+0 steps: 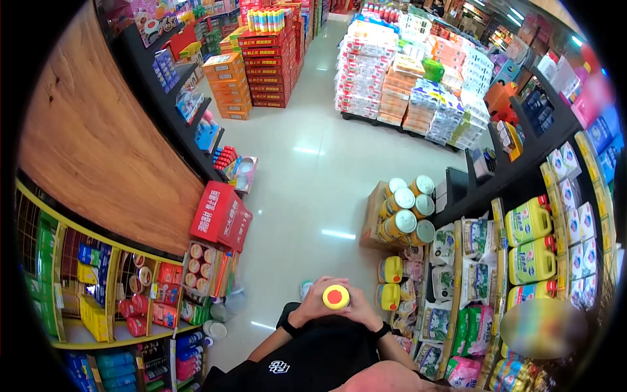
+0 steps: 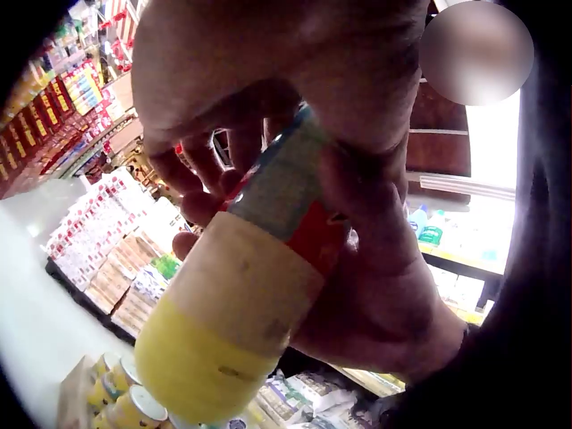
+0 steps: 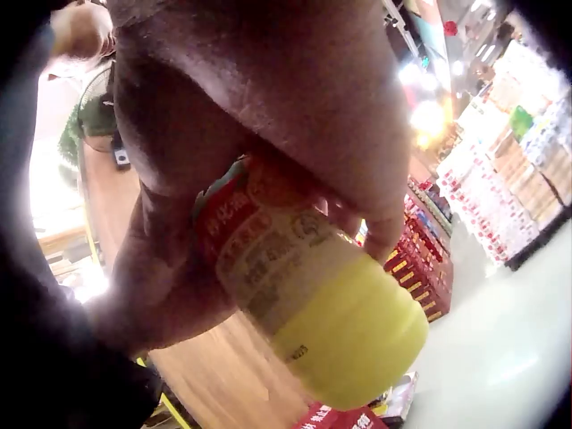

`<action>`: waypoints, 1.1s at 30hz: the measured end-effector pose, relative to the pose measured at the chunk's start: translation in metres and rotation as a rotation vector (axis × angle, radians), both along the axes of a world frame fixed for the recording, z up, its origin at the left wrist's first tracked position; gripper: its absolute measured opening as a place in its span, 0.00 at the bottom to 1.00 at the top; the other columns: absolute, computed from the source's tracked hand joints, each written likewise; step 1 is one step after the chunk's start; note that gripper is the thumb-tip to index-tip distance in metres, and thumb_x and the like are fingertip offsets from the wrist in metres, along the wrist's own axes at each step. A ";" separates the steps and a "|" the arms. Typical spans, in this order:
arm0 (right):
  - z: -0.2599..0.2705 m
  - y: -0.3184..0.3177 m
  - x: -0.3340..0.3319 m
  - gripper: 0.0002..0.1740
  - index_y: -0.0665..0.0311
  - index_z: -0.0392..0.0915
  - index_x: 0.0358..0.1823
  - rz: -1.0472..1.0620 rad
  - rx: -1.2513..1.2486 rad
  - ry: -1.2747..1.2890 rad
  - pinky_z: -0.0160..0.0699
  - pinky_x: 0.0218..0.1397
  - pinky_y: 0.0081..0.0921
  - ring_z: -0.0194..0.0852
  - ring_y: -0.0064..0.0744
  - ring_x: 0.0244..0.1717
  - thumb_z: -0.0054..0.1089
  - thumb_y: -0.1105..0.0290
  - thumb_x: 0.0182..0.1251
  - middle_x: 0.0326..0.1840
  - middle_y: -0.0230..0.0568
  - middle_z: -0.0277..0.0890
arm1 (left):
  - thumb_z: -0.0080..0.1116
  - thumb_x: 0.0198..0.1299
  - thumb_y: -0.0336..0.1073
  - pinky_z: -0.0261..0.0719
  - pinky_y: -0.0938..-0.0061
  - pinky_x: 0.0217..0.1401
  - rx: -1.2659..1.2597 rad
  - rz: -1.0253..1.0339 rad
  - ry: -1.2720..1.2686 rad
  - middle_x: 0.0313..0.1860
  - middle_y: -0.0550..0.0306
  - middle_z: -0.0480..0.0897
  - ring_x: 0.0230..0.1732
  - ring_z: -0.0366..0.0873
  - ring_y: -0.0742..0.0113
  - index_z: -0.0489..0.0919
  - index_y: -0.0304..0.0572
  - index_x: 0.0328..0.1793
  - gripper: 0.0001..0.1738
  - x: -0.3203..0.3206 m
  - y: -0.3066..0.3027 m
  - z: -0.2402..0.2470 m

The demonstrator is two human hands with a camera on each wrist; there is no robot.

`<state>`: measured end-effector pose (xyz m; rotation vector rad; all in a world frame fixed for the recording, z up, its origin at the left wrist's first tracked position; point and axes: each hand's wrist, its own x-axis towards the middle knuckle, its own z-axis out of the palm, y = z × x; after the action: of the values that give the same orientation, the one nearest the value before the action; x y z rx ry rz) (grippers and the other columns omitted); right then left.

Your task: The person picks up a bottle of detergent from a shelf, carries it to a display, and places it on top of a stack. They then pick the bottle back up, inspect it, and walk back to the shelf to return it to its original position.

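A cylindrical container (image 1: 336,296) with a yellow end and a red disc on it is held in front of my chest by both hands. My left hand (image 1: 312,306) grips its left side and my right hand (image 1: 361,307) grips its right side. In the left wrist view the container (image 2: 241,304) shows a yellow cap end, a cream band and a red and blue label, with fingers (image 2: 201,170) curled round it. From the right wrist camera the container (image 3: 313,286) has a red and cream printed label, and my right hand's fingers (image 3: 357,170) wrap over it.
I stand in a shop aisle with a pale tiled floor (image 1: 313,170). Shelves of packets and yellow jugs (image 1: 529,242) line the right; large tins (image 1: 405,209) sit on a box. Low shelves (image 1: 130,287) and a red carton (image 1: 221,214) are at left. Stacked goods pallets (image 1: 405,72) stand ahead.
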<state>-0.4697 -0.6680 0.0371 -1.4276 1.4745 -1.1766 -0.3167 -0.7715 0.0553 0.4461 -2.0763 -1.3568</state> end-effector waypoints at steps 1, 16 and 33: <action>0.007 -0.013 0.000 0.33 0.64 0.74 0.63 0.002 0.019 0.000 0.80 0.59 0.39 0.83 0.53 0.56 0.75 0.64 0.57 0.55 0.52 0.82 | 0.85 0.42 0.46 0.79 0.61 0.62 0.016 -0.001 -0.005 0.60 0.53 0.85 0.56 0.81 0.52 0.82 0.41 0.60 0.39 -0.001 -0.013 0.001; -0.033 -0.139 -0.031 0.35 0.65 0.70 0.67 -0.025 0.150 0.006 0.79 0.62 0.41 0.82 0.55 0.59 0.72 0.66 0.58 0.57 0.58 0.80 | 0.86 0.41 0.47 0.76 0.60 0.65 0.071 -0.060 0.004 0.59 0.54 0.85 0.59 0.81 0.53 0.82 0.42 0.61 0.40 -0.036 -0.152 -0.021; -0.034 -0.364 -0.178 0.35 0.65 0.72 0.65 0.024 -0.015 -0.030 0.78 0.63 0.39 0.82 0.49 0.58 0.76 0.65 0.56 0.57 0.53 0.81 | 0.84 0.45 0.41 0.74 0.60 0.69 0.021 -0.044 -0.055 0.64 0.50 0.82 0.64 0.79 0.51 0.80 0.44 0.63 0.37 -0.173 -0.360 -0.018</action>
<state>-0.6473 -1.0315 0.0031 -1.4274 1.4274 -1.1914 -0.4894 -1.1315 0.0371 0.4539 -2.1300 -1.4080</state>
